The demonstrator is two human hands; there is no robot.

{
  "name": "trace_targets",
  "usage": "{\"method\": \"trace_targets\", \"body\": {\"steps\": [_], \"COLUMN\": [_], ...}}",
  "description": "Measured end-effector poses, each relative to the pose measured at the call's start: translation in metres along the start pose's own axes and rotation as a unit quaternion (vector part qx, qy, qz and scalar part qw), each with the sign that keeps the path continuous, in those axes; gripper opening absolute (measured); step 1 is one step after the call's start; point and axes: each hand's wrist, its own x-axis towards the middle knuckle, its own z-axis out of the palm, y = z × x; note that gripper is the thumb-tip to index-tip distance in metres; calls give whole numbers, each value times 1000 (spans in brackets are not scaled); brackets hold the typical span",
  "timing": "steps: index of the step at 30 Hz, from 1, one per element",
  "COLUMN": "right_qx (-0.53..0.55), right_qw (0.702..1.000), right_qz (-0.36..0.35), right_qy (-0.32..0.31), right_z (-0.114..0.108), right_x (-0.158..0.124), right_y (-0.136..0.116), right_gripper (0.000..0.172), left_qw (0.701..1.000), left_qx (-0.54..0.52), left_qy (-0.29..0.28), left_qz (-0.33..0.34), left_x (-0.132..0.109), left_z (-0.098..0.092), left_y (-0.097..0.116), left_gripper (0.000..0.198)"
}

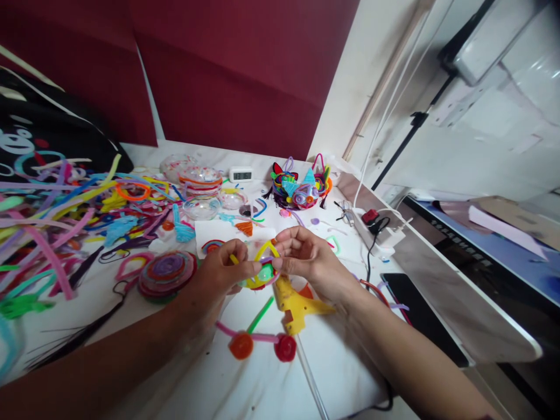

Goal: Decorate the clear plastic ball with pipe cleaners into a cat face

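Observation:
My left hand pinches the left side of a small pipe-cleaner ornament, thumb on top. It has yellow loops, a purple band and a green middle. My right hand grips its right side between thumb and fingers; part of the ornament is hidden by both hands. Just below lies a yellow glue gun, with a clear glue stick in line with it. In front of my hands, a pink pipe cleaner joins an orange coil and a red coil; a green stem rises from it.
Loose pipe cleaners heap at left. A multicoloured coiled disc lies near my left forearm. Finished ornaments, a small digital clock and stacked clear bowls stand behind. A power strip and a black tablet-like slab lie at right.

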Motion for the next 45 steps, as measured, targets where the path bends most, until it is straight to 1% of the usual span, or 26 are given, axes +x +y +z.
{"method": "trace_targets", "body": {"steps": [6, 10, 15, 19, 22, 26, 33, 45], "right_qx": [36, 49, 78, 86, 88, 91, 78, 76], "right_qw": [998, 997, 994, 994, 994, 993, 995, 995], "right_qz": [51, 66, 63, 59, 57, 54, 47, 40], "right_qy": [-4, -13, -32, -40, -39, -45, -38, -43], "right_z": [-2, -2, -4, -8, -12, -16, -19, -16], "right_x": [4, 5, 4, 5, 6, 6, 3, 1], "right_y": [4, 4, 7, 13, 17, 19, 18, 16], "right_gripper": [51, 49, 48, 50, 52, 54, 56, 56], "left_qw": [1000, 1000, 1000, 999, 998, 997, 996, 997], "left_qx": [2, 6, 6, 3, -14, -31, -48, -31], "left_qy": [-9, -15, -18, -11, -26, -43, -47, -58], "left_qz": [-2, -7, -16, -45, -60, -59, -56, -47], "left_x": [1, 1, 0, -1, -1, 0, 0, 2], "left_z": [0, 0, 2, 5, 5, 3, 2, 0], "left_y": [-1, -1, 0, 0, 0, -3, -8, -15], "left_gripper": [37, 38, 35, 35, 35, 35, 31, 30]}}
